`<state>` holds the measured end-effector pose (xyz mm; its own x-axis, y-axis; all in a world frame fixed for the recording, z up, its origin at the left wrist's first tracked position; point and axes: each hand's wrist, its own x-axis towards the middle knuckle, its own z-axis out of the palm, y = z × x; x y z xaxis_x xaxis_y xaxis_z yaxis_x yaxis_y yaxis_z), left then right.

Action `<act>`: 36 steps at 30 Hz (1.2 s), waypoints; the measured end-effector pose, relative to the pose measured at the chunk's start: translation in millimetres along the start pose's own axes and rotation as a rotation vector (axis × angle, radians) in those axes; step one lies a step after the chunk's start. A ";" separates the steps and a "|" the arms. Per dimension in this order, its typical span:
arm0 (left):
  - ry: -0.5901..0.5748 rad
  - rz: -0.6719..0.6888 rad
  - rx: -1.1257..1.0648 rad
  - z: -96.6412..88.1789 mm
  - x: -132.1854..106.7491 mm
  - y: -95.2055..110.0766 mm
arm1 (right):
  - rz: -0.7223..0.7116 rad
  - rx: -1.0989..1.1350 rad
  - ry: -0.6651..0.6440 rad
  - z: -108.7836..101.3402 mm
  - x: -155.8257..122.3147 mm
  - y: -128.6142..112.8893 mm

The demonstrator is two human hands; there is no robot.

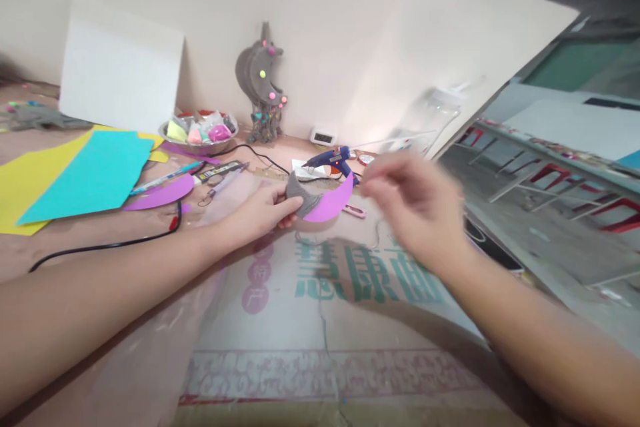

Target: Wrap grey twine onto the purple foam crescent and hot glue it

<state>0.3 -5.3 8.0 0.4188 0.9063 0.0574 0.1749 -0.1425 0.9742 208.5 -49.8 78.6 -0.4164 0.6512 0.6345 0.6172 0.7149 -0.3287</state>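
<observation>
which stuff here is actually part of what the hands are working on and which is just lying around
In hand: left hand gripping the grey-and-purple crescent; right hand beside it, blurred.

Lying about: glue gun, bowl of coloured bits, teal sheet, yellow sheet, purple cutout, moon ornament.

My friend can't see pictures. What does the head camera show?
A person's left hand holds a purple and grey crescent over a table, with the blurred right hand just beside it. Behind lie a blue glue gun, a teal sheet, a yellow sheet and a metal bowl of colourful bits.
</observation>
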 end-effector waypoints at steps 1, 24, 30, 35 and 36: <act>0.016 -0.010 -0.023 0.1 0.3 -0.7 | 0.019 -0.054 -0.110 6.5 -2.8 3.9; 0.015 0.036 -0.014 -3.0 3.4 -6.6 | 0.210 -0.006 -0.482 49.3 -36.1 5.9; 0.071 0.017 -0.053 -0.8 4.0 -7.1 | 0.098 -0.116 -0.491 56.0 -34.6 7.3; 0.078 0.009 -0.059 0.9 3.2 -4.9 | 0.136 0.046 -0.444 58.5 -40.4 5.5; 0.073 0.018 -0.055 1.0 2.4 -4.4 | 0.167 0.076 -0.429 57.9 -41.7 4.8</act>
<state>1.4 -2.9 3.6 0.3555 0.9305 0.0887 0.1177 -0.1387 0.9833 190.2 -58.8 10.1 -0.5637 0.7943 0.2267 0.6557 0.5972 -0.4620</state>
